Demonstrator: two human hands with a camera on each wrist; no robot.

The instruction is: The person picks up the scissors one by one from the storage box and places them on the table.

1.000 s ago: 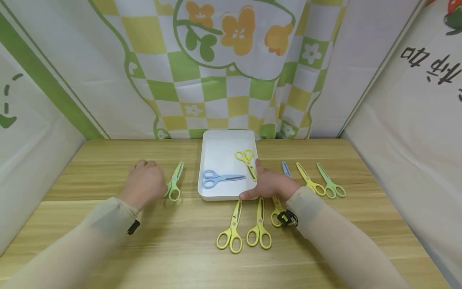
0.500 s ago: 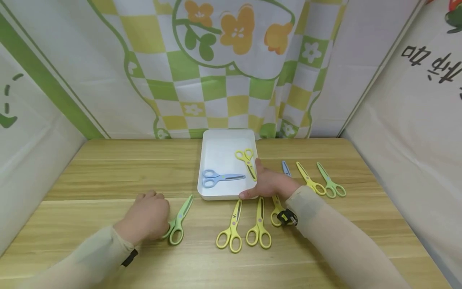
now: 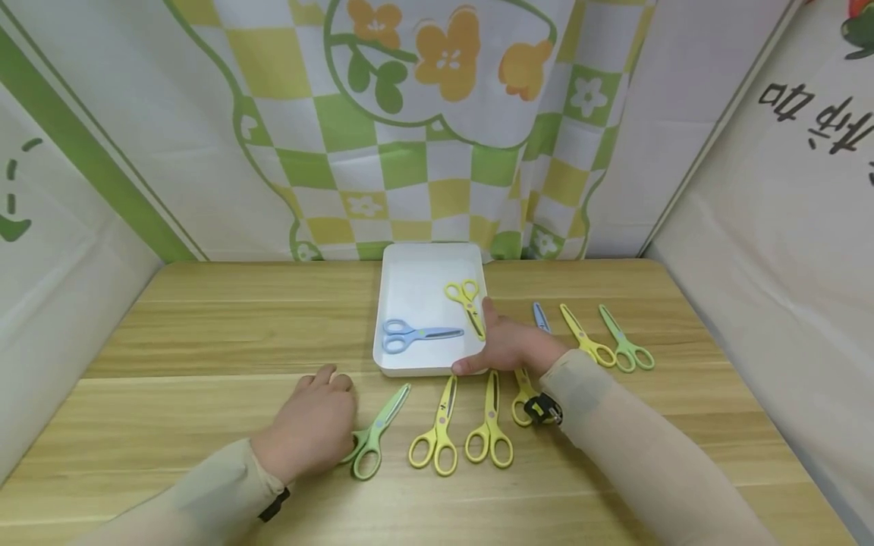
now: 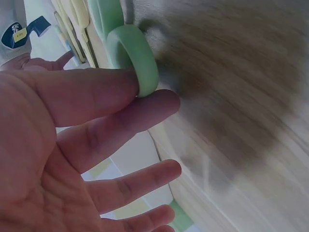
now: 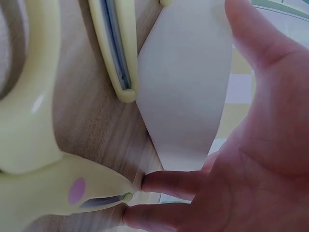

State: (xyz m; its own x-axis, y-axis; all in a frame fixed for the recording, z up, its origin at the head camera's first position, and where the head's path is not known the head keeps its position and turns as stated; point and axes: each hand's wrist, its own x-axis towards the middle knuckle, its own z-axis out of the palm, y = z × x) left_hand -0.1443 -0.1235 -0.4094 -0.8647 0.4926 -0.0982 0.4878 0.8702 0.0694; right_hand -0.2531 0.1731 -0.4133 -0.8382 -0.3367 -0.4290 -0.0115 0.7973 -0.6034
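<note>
Thumb and forefinger of my left hand (image 3: 310, 425) pinch one handle loop of the green scissors (image 3: 372, 434); the left wrist view shows the loop (image 4: 148, 65) between them, the other fingers held out loosely. Their blades point away to the right, low over the table. My right hand (image 3: 507, 345) rests at the near right corner of the white tray (image 3: 413, 277). Its thumb lies along the front edge, and its fingers reach down the right side, fairly straight against the wall (image 5: 183, 82). Inside the tray lie blue scissors (image 3: 418, 335) and yellow scissors (image 3: 468, 307).
Two yellow scissors (image 3: 437, 436) lie side by side before the tray, handles toward me. Another yellow pair (image 3: 523, 394) is partly under my right wrist. Farther right are blue scissors (image 3: 541, 316), partly hidden, yellow scissors (image 3: 584, 337) and green scissors (image 3: 624, 341). A patterned curtain (image 3: 403, 167) hangs behind.
My left hand has brought the green scissors toward me and then right, beside the yellow pairs, their blades turning rightward. My right hand and the tray have stayed put.
</note>
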